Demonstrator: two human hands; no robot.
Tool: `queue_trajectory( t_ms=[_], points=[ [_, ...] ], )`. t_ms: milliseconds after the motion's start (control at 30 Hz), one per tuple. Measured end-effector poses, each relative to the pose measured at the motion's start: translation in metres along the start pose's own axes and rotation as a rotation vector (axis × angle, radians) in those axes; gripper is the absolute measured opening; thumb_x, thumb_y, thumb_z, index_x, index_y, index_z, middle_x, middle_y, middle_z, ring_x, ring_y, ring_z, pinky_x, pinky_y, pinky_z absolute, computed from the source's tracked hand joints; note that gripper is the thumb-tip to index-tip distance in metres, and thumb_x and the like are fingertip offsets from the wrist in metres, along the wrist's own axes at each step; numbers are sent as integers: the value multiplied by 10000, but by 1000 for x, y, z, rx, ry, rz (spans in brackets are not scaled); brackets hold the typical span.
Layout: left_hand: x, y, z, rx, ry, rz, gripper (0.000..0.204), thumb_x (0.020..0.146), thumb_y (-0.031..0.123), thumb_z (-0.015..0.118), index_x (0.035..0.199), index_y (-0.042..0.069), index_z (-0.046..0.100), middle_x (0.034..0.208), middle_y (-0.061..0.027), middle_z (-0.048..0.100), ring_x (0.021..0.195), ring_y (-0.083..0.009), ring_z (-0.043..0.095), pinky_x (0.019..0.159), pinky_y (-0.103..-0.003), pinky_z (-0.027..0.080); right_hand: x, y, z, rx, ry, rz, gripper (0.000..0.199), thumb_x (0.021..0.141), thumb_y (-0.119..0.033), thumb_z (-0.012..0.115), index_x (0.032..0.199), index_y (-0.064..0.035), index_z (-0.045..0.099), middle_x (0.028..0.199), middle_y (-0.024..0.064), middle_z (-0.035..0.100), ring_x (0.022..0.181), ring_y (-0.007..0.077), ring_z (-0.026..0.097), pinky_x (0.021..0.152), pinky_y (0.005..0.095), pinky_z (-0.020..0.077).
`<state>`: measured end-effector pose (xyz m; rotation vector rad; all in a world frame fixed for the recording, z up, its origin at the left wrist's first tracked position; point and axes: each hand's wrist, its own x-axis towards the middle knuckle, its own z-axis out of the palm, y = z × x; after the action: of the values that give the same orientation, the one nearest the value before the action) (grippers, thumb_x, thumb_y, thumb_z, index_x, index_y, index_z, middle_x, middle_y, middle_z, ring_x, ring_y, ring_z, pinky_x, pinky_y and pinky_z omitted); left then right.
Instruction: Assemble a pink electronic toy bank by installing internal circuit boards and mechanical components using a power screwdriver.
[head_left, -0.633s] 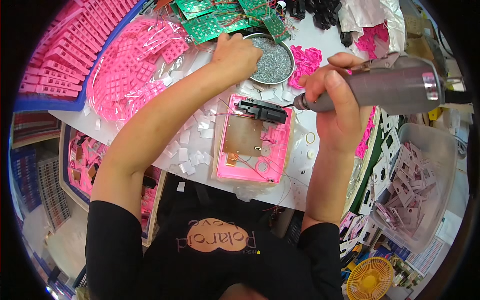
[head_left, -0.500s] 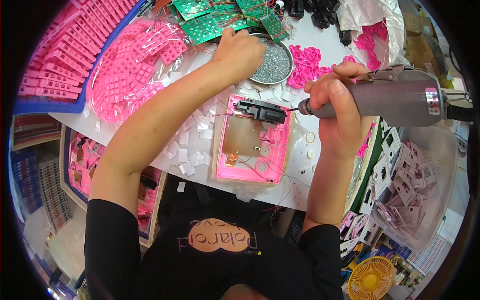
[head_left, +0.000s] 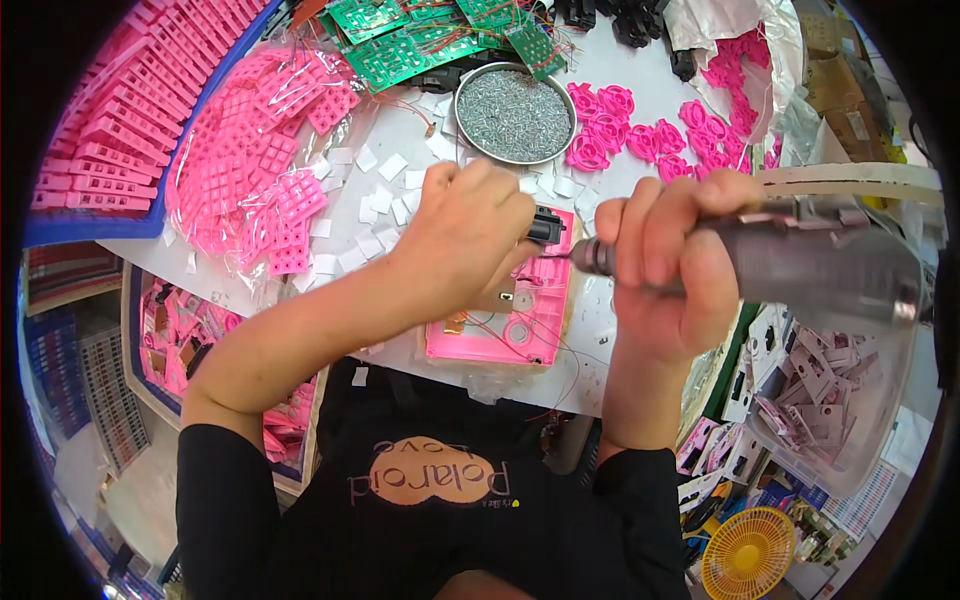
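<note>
My right hand (head_left: 665,270) is wrapped round a grey electric screwdriver (head_left: 800,262), whose thin bit points left. My left hand (head_left: 465,230) is closed in a pinch beside the bit's tip; whatever its fingertips hold is hidden or too small to make out. Under them lies an open pink plastic housing (head_left: 480,346) with wires and a brown board (head_left: 490,301) inside. A black plastic part (head_left: 546,226) sits at the housing's far end, mostly covered by my left hand. Just beyond stands a round metal bowl (head_left: 520,161) of small screws.
Green circuit boards (head_left: 410,55) with wires lie at the back. Bagged pink keypads (head_left: 235,150) are on the left, beside a blue crate (head_left: 150,215) of pink parts. Pink rings (head_left: 600,125) lie right of the bowl. Small white pieces (head_left: 392,167) are scattered about.
My left hand has come from the screw bowl back over the housing, to the screwdriver's tip. The screwdriver has moved slightly left and down with my right hand.
</note>
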<state>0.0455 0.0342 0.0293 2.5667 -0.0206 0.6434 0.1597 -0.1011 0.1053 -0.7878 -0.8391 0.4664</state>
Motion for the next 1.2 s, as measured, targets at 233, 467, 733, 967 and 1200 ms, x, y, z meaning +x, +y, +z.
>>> queue_trajectory(
  t_ms=[233, 467, 733, 967, 1200],
  points=[
    [-6, 14, -7, -75, -119, -111, 177, 703, 125, 729, 809, 95, 591, 832, -56, 556, 909, -270, 542, 859, -453, 340, -15, 6, 7, 10, -193, 18, 257, 948, -128, 612, 1145, -81, 453, 680, 30, 507, 568, 140, 467, 623, 349, 461],
    [-6, 14, -10, -115, -90, -113, 163, 686, 121, 737, 767, 99, 597, 823, -51, 565, 899, -264, 545, 858, -451, 338, -16, 10, 6, 77, -146, 27, 292, 902, -62, 659, 1107, -61, 452, 689, 66, 564, 587, 144, 525, 649, 361, 530],
    [-3, 14, -9, -127, -98, -104, 152, 688, 116, 746, 781, 103, 627, 814, -37, 574, 895, -252, 548, 853, -445, 337, -16, 7, 7, 52, -110, 34, 274, 918, -113, 663, 1086, -69, 452, 676, 66, 558, 576, 150, 526, 636, 359, 521],
    [-1, 16, -7, -95, -124, -104, 173, 703, 172, 784, 791, 113, 647, 820, -11, 592, 905, -232, 552, 862, -452, 341, -15, 8, 8, -29, -160, 26, 234, 941, -119, 610, 1110, -83, 452, 669, 40, 505, 553, 148, 463, 615, 356, 476],
    [7, 13, -5, 102, 55, -98, 299, 701, 271, 814, 919, 128, 667, 945, 8, 607, 1004, -203, 561, 965, -483, 335, -7, 23, -10, -211, -30, -103, 198, 942, -74, 561, 1118, -63, 471, 661, 41, 482, 549, 145, 455, 569, 348, 447]
  ],
)
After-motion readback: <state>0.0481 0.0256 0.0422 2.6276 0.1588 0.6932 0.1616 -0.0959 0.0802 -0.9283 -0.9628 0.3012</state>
